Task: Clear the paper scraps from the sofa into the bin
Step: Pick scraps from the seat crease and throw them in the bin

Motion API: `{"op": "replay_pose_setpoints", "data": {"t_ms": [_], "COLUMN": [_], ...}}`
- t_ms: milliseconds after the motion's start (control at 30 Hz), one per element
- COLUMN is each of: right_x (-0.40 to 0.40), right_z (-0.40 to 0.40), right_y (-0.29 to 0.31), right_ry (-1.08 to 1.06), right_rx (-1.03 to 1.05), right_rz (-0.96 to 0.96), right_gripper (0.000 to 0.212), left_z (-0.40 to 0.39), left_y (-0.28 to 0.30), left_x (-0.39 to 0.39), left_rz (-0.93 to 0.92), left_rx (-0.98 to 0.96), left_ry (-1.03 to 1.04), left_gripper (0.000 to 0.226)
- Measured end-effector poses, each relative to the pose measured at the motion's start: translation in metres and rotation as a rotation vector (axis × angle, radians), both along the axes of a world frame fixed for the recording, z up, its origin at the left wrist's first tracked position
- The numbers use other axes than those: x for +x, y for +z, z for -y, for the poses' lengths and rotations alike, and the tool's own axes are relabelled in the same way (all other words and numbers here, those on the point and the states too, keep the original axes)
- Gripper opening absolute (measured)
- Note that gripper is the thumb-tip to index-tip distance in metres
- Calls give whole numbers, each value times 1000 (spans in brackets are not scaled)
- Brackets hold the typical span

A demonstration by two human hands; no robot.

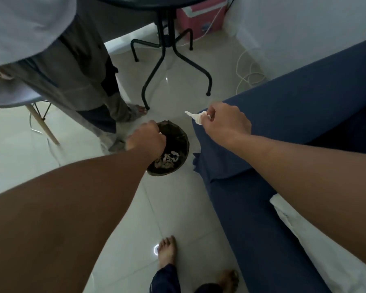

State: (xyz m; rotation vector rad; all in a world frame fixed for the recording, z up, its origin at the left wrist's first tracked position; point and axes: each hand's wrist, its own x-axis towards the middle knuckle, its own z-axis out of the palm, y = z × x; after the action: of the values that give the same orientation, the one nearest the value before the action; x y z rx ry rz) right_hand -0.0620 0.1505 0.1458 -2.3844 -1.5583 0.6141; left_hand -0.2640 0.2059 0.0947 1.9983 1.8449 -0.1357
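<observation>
One round dark bin point(179, 132) stands on the pale tiled floor point(167, 208), just left of the near end of one blue sofa point(304, 98). Inside it lies a heap of white paper scraps point(167, 160), too tangled to count. The person's left hand point(147, 139) is directly over the bin mouth, fingers curled together; a speck of white shows at its far edge, but whether it pinches anything cannot be told. The right hand point(226, 121) hovers above the sofa's arm, fingers pressed together, pinching one crumpled white paper scrap point(197, 116) that juts out to the left, apart from the bin. Two bare feet of the person show at the near edge of the floor. One white cushion point(325, 246) lies on the sofa seat, near right. Far off stand one black-legged table point(167, 45) and one pink box point(201, 20). A second person point(72, 66) stands at left, beside one white chair point(13, 96).
</observation>
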Motion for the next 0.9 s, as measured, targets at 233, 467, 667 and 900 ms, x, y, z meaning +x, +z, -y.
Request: {"op": "replay_pose_setpoints", "data": {"t_ms": [233,467,667,900], "right_x": [-43,-78,-107,-125], "right_z": [-31,-58,-72,-77], "right_y": [-20,-32,-45,-54], "right_ry": [32,46,56,113], "right_rx": [-4,-18,-62,-190], "right_rz": [1,-18,-52,-111], "right_gripper": [15,14,15,38], "left_z": [-26,-35,-41,-48], "left_y": [-21,-34,-32,-20], "left_x": [-32,-65,-99,-120], "left_rz": [37,56,56,60], "left_rx": [-7,-7,-18,35], "left_ry": [51,52,88,114], "left_gripper": [34,37,42,40]}}
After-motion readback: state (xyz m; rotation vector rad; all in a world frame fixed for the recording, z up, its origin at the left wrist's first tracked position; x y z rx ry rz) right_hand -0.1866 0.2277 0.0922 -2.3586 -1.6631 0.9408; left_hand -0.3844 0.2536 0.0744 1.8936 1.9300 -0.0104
